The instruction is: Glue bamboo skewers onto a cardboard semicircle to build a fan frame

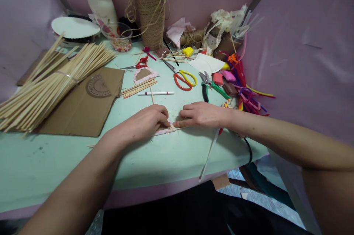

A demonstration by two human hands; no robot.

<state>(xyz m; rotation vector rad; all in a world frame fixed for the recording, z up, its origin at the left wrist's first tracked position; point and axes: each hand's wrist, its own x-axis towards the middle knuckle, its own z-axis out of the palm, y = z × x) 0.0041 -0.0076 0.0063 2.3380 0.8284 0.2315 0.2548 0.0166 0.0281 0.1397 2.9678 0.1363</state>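
My left hand (pixel 152 118) rests on a small cardboard piece with a pink-and-white border (pixel 163 131) near the table's middle, its fingers bent and pressed down. Facing it from the right, my right hand (pixel 197 114) has its fingers closed at thin wooden sticks (pixel 177 128) that lie over the piece's right end. The fingertips hide most of the contact. One upright-looking stick (pixel 152 95) shows just beyond my left hand, across a white marker (pixel 156 93). Behind are a similar bordered piece (pixel 143 75) and a small pile of sticks (pixel 139 87).
Orange-and-yellow scissors (pixel 184 79) and green-handled pliers (pixel 212 86) lie beyond my hands. At left, a large stick bundle (pixel 66 74) covers cardboard (pixel 83 117). Twine (pixel 152 14), a bottle (pixel 101 10) and a plastic cup (pixel 120 38) stand behind; pipe cleaners (pixel 245 84) lie right.
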